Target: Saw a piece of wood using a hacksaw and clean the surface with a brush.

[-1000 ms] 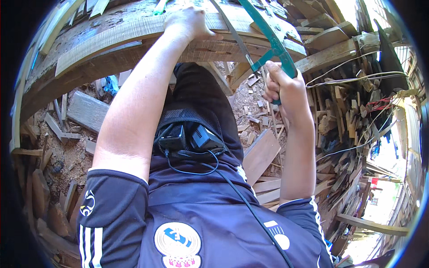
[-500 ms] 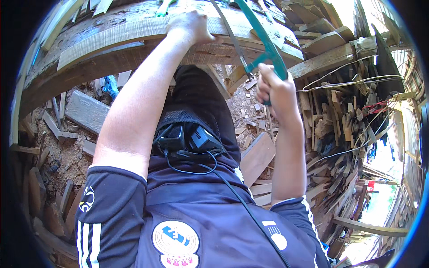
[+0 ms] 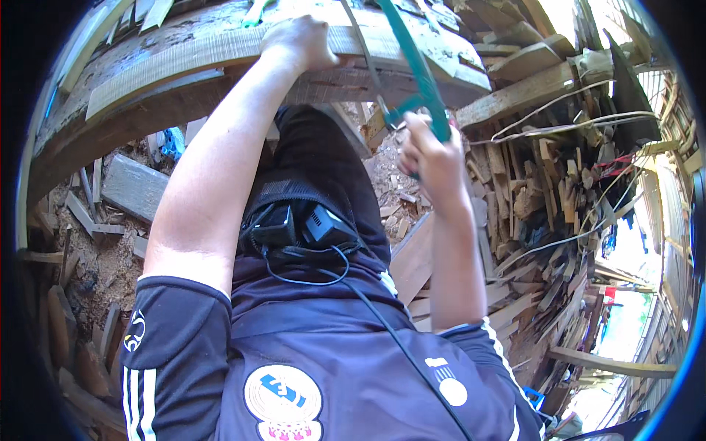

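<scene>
My right hand (image 3: pixel 435 151) is wrapped round the handle end of a green-framed bow saw (image 3: pixel 421 62), low on the right. The saw's narrow blade (image 3: pixel 365 55) crosses a long pale wooden board (image 3: pixel 176 62) just right of my left hand. My left hand (image 3: pixel 300 42) is closed on that board, its fingers curled and partly hidden. Beneath the board lies a thick, weathered timber beam (image 3: pixel 331 90). The saw's far end passes out of the picture at the top.
Behind my left hand lies a green-handled tool (image 3: pixel 254 13), partly cut off. Below the beam are offcuts (image 3: pixel 134 187) and sawdust. To the right stands a large heap of scrap wood (image 3: pixel 548 191), with a pale cable (image 3: pixel 566 126) running across it.
My right hand and the saw have come slightly toward me and to the left. My left hand stays on the board while the whole view shifts a little.
</scene>
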{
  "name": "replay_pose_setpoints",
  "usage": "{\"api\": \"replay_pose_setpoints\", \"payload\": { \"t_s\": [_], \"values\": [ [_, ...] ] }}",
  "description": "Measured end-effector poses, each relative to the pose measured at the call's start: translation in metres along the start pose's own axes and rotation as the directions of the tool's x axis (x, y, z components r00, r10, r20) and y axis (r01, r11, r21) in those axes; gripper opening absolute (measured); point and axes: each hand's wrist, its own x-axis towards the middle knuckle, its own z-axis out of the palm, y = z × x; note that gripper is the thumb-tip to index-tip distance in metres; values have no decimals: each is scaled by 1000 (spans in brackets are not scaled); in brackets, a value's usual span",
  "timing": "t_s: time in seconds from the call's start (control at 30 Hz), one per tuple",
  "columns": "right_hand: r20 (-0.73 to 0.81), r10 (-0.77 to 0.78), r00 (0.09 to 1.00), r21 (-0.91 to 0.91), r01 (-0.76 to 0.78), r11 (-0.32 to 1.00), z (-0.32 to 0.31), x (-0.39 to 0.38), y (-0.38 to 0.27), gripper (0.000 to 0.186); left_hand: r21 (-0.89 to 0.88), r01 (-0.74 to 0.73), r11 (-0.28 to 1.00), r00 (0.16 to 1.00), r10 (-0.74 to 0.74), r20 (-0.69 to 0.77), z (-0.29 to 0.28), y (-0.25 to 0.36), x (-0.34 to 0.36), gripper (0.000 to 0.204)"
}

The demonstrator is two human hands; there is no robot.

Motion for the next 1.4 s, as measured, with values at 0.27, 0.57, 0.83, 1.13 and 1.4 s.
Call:
{"api": "replay_pose_setpoints", "payload": {
  "t_s": [0.27, 0.57, 0.83, 1.13, 1.4],
  "values": [
    [-20, 27, 999, 53, -25, 998, -38, -81, 10, 38, 8, 19, 1000, 999, -20, 45, -10, -3, -3, 84],
    [-62, 2, 998, -27, -4, 1000, 16, 7, -6, 32, -18, 15, 1000, 997, -16, -80, 15, -4, 7, 82],
    [-14, -148, 989, -287, 138, 948, -29, -110, 23, 37, -49, 25, 999, 1000, -24, 16, 1, -7, 1, 86],
    [-46, 31, 998, 218, -20, 976, -6, -20, 26, 31, -71, 23, 997, 991, -13, 134, -12, -4, -1, 76],
    [-33, -170, 985, 344, 171, 923, -13, -26, 15, 26, -32, -6, 999, 998, 8, 61, -13, -5, -9, 101]
  ]
}}
